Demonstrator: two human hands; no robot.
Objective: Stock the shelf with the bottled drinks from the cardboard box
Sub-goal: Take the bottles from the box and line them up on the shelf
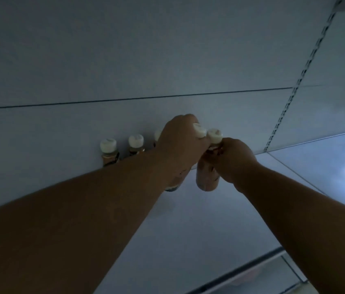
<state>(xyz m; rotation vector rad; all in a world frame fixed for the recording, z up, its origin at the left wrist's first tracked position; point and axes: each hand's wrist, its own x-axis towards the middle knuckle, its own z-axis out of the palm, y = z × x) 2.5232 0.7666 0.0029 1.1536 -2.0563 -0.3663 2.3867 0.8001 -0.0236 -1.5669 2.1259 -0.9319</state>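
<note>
Both my arms reach deep onto a white shelf [188, 230]. My left hand [180, 145] is shut around a brown bottled drink with a white cap [199, 130], most of it hidden by my fingers. My right hand [236, 160] grips a second brown bottle [206, 177] by its neck, its white cap [214, 135] beside the first. Both held bottles sit side by side, near the shelf's back wall. Along that wall to the left stand three more bottles: one [109, 152], another [136, 144], and a third [157, 135] mostly hidden behind my left hand. The cardboard box is out of view.
The white back panel [125, 60] rises behind the bottles. A slotted metal upright [294, 90] runs down the right side. The shelf's front edge [252, 266] shows at the lower right, with a lower level beneath it.
</note>
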